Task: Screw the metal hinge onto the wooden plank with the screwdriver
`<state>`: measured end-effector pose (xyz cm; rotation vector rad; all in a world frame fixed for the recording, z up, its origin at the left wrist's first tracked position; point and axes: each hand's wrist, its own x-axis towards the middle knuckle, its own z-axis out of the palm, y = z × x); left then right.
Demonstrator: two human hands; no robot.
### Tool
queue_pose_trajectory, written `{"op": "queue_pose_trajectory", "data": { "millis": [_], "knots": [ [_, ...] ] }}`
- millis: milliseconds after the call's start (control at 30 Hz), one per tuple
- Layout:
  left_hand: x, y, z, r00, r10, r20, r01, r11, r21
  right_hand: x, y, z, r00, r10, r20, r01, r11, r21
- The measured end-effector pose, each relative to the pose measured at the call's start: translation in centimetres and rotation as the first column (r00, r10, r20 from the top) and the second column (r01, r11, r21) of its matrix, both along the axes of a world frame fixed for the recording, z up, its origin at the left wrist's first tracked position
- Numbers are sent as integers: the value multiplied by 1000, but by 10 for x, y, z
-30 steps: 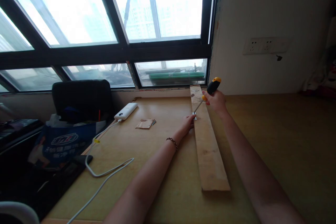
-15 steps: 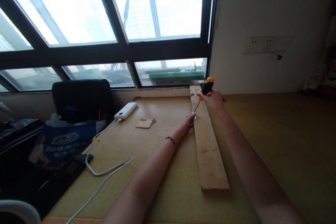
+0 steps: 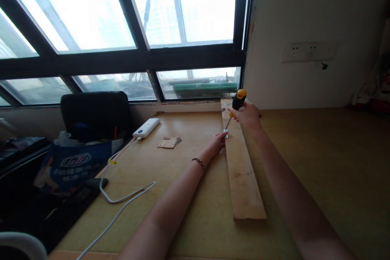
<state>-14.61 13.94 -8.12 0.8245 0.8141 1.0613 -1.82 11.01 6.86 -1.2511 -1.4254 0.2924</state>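
Right hand, screwdriver more upright than before

A thin white cable joins a white oblong power bank; a blue printed bag sits before a black backrest.

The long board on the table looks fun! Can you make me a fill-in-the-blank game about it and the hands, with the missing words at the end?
1. The right hand grips a tool called a ____.
2. The tool's handle is black and ____.
3. The long board is made of ____.
4. Above the left hand, the wrist wears a ____.

Missing words: screwdriver; yellow; wood; bracelet.
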Motion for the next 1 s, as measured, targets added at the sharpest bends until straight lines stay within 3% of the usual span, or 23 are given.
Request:
{"op": "queue_pose_trajectory", "data": {
  "millis": [100, 267, 333, 400, 467, 533, 667, 800, 1000],
  "knots": [
    [0, 0, 1, 1000, -13, 8, 13, 1000, -12, -1, -1, 2, 986, 113, -120, -124, 989, -83],
    [-1, 0, 3, 999, -33, 40, 34, 999, -27, 1, -6, 10, 846, 345, -406, -423, 898, -120],
    [-2, 0, 4, 998, -48, 42, 50, 998, -39, -1, -7, 9, 886, 290, -361, -349, 931, -108],
    [-2, 1, 4, 998, -54, 37, 56, 997, -59, -3, -7, 7, 965, 117, -235, -140, 987, -84],
    [-2, 2, 3, 997, -63, 41, 66, 995, -71, -5, -7, 4, 993, -58, -105, 53, 997, -52],
    [-3, 2, 3, 996, -74, 41, 77, 994, -81, -5, -7, 2, 989, -145, -21, 145, 989, -30],
    [-8, 1, 9, 990, -143, 3, 143, 981, -133, -2, -11, 8, 987, -157, -11, 157, 987, -24],
    [-15, 0, 17, 959, -282, -20, 272, 942, -198, 1, -18, 19, 994, -93, -52, 84, 986, -142],
    [-18, 2, 17, 943, -332, -29, 318, 922, -220, 0, -17, 20, 998, -45, -42, 35, 977, -211]
  ]
}}
